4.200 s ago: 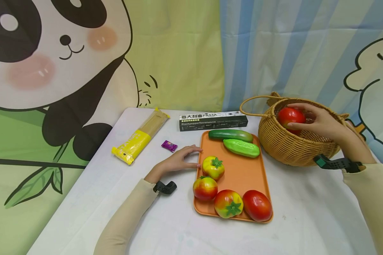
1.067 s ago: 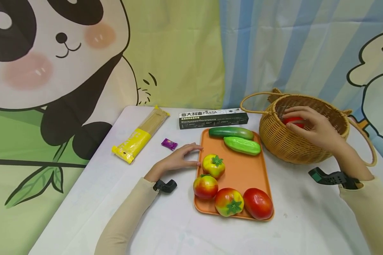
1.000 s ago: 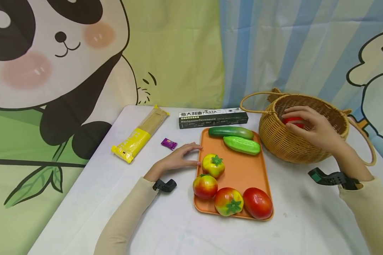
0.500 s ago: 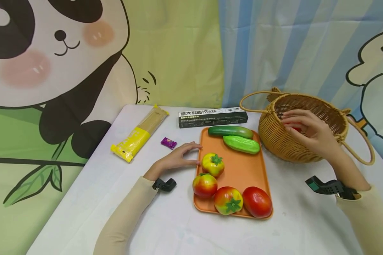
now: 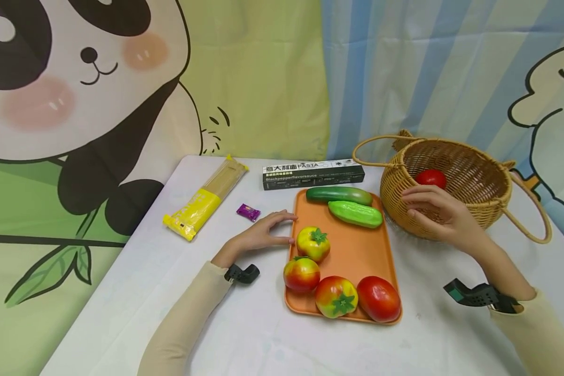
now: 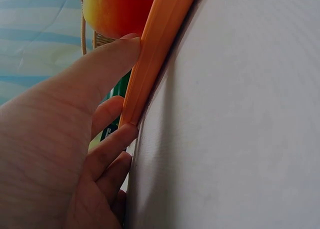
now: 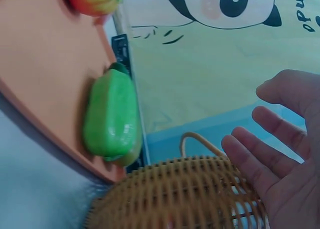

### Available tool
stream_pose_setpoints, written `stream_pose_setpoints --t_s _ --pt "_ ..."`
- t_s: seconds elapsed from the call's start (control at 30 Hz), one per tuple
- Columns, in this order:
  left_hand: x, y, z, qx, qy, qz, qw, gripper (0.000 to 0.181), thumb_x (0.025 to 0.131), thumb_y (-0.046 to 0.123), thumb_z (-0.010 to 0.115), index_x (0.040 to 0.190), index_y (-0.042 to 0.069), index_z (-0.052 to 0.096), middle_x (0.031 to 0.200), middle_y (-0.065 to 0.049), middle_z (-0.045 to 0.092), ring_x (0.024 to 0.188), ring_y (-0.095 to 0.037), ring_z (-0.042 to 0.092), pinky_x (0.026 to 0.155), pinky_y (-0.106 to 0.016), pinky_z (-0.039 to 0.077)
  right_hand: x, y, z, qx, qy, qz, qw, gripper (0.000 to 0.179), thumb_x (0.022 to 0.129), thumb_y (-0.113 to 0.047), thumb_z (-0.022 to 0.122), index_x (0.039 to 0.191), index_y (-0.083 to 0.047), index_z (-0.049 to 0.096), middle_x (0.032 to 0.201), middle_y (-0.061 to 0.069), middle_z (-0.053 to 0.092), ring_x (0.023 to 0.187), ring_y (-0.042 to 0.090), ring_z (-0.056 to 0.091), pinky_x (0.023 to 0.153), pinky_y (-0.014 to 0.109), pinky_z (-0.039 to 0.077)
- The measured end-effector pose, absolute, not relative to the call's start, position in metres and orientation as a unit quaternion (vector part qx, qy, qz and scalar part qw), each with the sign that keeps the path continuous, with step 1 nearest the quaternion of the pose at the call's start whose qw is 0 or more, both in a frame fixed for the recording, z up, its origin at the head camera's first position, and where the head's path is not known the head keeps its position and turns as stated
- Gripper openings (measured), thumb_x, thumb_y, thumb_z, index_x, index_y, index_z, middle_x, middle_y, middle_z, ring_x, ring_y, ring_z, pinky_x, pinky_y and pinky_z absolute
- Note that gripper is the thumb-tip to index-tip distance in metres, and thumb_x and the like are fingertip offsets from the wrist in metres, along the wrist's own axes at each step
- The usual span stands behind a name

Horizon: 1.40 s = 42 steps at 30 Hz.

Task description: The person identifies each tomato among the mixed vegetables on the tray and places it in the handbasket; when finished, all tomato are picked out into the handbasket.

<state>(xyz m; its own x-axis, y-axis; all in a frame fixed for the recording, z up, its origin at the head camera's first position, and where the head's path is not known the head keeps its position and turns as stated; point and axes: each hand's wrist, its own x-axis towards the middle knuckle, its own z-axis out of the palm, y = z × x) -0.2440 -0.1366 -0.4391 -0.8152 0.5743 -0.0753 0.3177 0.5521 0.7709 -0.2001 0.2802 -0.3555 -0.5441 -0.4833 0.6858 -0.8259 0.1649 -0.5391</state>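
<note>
My left hand (image 5: 262, 233) rests at the left rim of an orange tray (image 5: 352, 256), fingertips and thumb touching its edge. Yellow-red tomatoes (image 5: 337, 296) with green tops lie along the tray's left and near sides. A plain red tomato (image 5: 379, 298) fills the near right corner. At the far end are a dark green cucumber (image 5: 339, 195) and a light green, ridged vegetable (image 5: 355, 214). My right hand (image 5: 444, 216) hovers at the near side of a wicker basket (image 5: 413, 211), fingers loosely bent around nothing. A red tomato (image 5: 431, 178) lies inside the basket.
Behind the tray lies a black-and-white pasta box (image 5: 314, 174). To the left are a yellow packet of noodles (image 5: 207, 198) and a small purple wrapped sweet (image 5: 248, 212). The basket's handles (image 5: 531, 209) stick out to both sides. A printed curtain (image 5: 263, 78) stands behind the table.
My right hand has let go of the red tomato inside the basket and drawn back toward me over the near rim. The left hand has stayed at the tray's edge.
</note>
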Motion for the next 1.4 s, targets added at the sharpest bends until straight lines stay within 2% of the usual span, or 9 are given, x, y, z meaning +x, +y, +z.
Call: stream_pose_setpoints --t_s 0.17,0.3,0.53,0.77,1.03,1.2,1.3,1.4 --pt "-0.244 -0.137 -0.439 0.258 0.865 0.399 0.160 0.063 0.086 0.037 0.075 0.143 0.027 0.049 0.158 -0.006 0.030 0.148 -0.023 0.021 0.120 -0.050 0.018 -0.195 0.281 -0.366 0.435 -0.771 0.427 0.186 0.040 0.071 0.025 0.068 0.108 0.011 0.065 0.117 0.013 0.063 0.102 0.007 0.063 0.087 0.011 0.050" --pt "-0.244 -0.137 -0.440 0.257 0.866 0.397 0.160 0.063 0.086 0.039 0.074 0.143 0.028 0.048 0.159 -0.005 0.029 0.148 -0.022 0.021 0.120 -0.050 0.018 -0.189 0.281 -0.368 0.430 -0.787 0.413 0.161 0.049 0.067 0.028 0.068 0.110 0.005 0.066 0.120 0.009 0.062 0.103 0.003 0.063 0.084 0.011 0.050" --pt "-0.244 -0.137 -0.440 0.255 0.867 0.397 0.162 0.062 0.087 0.038 0.074 0.142 0.029 0.049 0.159 -0.004 0.029 0.148 -0.020 0.021 0.120 -0.049 0.018 -0.183 0.279 -0.370 0.447 -0.788 0.412 0.092 0.054 0.070 0.026 0.069 0.116 -0.002 0.065 0.119 0.012 0.061 0.110 0.001 0.059 0.086 0.014 0.052" --pt "-0.243 -0.136 -0.440 0.255 0.868 0.395 0.161 0.061 0.087 0.037 0.074 0.143 0.029 0.049 0.159 -0.004 0.029 0.148 -0.020 0.021 0.120 -0.049 0.018 -0.179 0.273 -0.372 0.438 -0.799 0.406 0.066 0.052 0.074 0.022 0.069 0.114 -0.011 0.066 0.114 0.002 0.065 0.100 0.006 0.060 0.082 0.015 0.053" --pt "-0.243 -0.137 -0.439 0.253 0.868 0.396 0.163 0.062 0.087 0.037 0.074 0.143 0.028 0.049 0.158 -0.005 0.030 0.148 -0.021 0.021 0.120 -0.049 0.018 -0.174 0.266 -0.376 0.455 -0.786 0.418 0.004 0.048 0.080 0.017 0.067 0.116 -0.014 0.065 0.116 0.004 0.064 0.106 0.007 0.059 0.084 0.019 0.054" --pt "-0.243 -0.137 -0.439 0.251 0.867 0.397 0.165 0.062 0.087 0.037 0.074 0.143 0.029 0.048 0.158 -0.004 0.030 0.148 -0.020 0.021 0.120 -0.049 0.017 -0.172 0.260 -0.382 0.463 -0.781 0.418 -0.022 0.042 0.081 0.015 0.068 0.113 -0.012 0.067 0.112 0.004 0.067 0.109 0.007 0.058 0.091 0.016 0.049" --pt "-0.243 -0.137 -0.439 0.250 0.868 0.396 0.166 0.062 0.087 0.038 0.074 0.143 0.029 0.048 0.158 -0.003 0.030 0.148 -0.019 0.020 0.120 -0.048 0.017 -0.171 0.258 -0.385 0.477 -0.767 0.425 -0.060 0.039 0.082 0.013 0.068 0.114 -0.009 0.067 0.111 0.006 0.068 0.108 0.009 0.059 0.093 0.018 0.049" --pt "-0.243 -0.137 -0.439 0.253 0.867 0.396 0.164 0.062 0.087 0.039 0.074 0.143 0.029 0.048 0.158 -0.003 0.031 0.148 -0.020 0.020 0.120 -0.049 0.018 -0.170 0.258 -0.387 0.488 -0.745 0.440 -0.118 0.035 0.085 0.011 0.066 0.116 -0.005 0.066 0.113 0.010 0.066 0.107 0.013 0.060 0.090 0.026 0.054"
